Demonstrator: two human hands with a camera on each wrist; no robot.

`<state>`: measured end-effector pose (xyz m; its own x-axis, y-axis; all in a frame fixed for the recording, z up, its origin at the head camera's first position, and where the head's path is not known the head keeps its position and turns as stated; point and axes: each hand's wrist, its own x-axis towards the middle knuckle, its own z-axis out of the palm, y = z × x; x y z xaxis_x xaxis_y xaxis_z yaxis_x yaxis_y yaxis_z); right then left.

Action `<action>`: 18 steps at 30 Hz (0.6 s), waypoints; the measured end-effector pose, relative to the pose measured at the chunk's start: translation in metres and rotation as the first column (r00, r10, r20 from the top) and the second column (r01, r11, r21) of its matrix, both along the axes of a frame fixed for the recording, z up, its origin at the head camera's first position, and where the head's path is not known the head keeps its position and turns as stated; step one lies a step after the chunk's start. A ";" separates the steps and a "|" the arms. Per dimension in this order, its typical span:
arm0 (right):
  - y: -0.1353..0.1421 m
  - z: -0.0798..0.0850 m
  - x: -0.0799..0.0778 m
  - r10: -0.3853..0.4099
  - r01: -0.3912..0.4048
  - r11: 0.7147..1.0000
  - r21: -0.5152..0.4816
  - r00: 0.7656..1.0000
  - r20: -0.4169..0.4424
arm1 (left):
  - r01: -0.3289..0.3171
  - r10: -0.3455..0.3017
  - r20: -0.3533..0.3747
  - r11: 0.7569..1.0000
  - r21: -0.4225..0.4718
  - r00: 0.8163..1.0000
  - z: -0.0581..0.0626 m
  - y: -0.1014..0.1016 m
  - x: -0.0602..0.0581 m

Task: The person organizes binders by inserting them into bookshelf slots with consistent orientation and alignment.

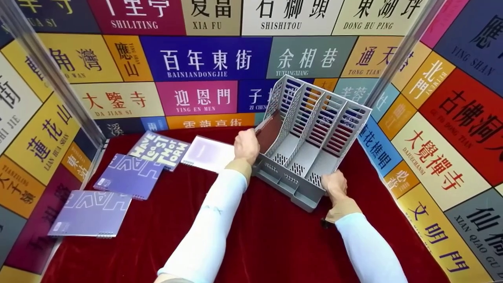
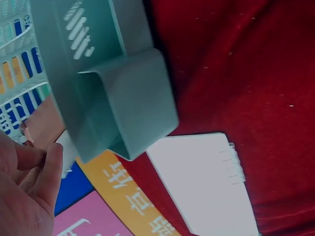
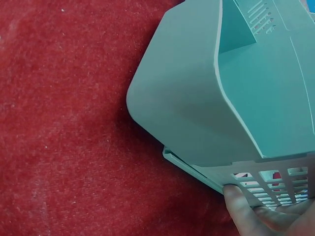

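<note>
A grey desktop file organizer (image 1: 292, 173) with upright slotted dividers stands at an angle on the red cloth, between both hands. A brown notebook (image 1: 270, 131) sits in its leftmost compartment. My left hand (image 1: 246, 146) grips the organizer's left side, beside that notebook. In the left wrist view, the thumb and fingers (image 2: 51, 169) are curled close to the brown notebook's bound edge. My right hand (image 1: 335, 184) holds the organizer's lower right side. Its fingers (image 3: 238, 206) lie against the slotted side wall in the right wrist view.
To the left lie two purple spiral notebooks (image 1: 92, 214), a notebook with large printed letters (image 1: 159, 151) and a pale notebook (image 1: 208, 153). Panels with colourful place-name signs (image 1: 206, 59) surround the red cloth (image 1: 173, 220). Metal posts (image 1: 404, 51) mark the corners.
</note>
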<state>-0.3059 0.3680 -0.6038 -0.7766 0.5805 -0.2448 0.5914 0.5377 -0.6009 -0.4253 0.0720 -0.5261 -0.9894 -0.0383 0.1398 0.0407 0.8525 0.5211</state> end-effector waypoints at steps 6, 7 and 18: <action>0.000 -0.001 -0.001 0.006 -0.006 1.000 0.012 1.000 0.006 | -0.083 0.083 0.001 0.996 0.016 0.997 -0.007 -0.007 -0.002; 0.000 -0.001 -0.001 0.005 -0.005 1.000 0.010 1.000 0.007 | -0.091 0.091 0.003 0.996 0.023 0.996 -0.009 -0.008 -0.003; 0.001 -0.001 -0.001 0.004 -0.004 1.000 0.006 1.000 0.010 | -0.090 0.089 0.019 0.983 0.158 0.996 -0.025 -0.026 0.003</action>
<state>-0.3070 0.3693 -0.6048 -0.7764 0.5789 -0.2491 0.5954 0.5440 -0.5913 -0.4224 0.0455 -0.5508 -0.9825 -0.1475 0.1135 -0.0389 0.7590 0.6499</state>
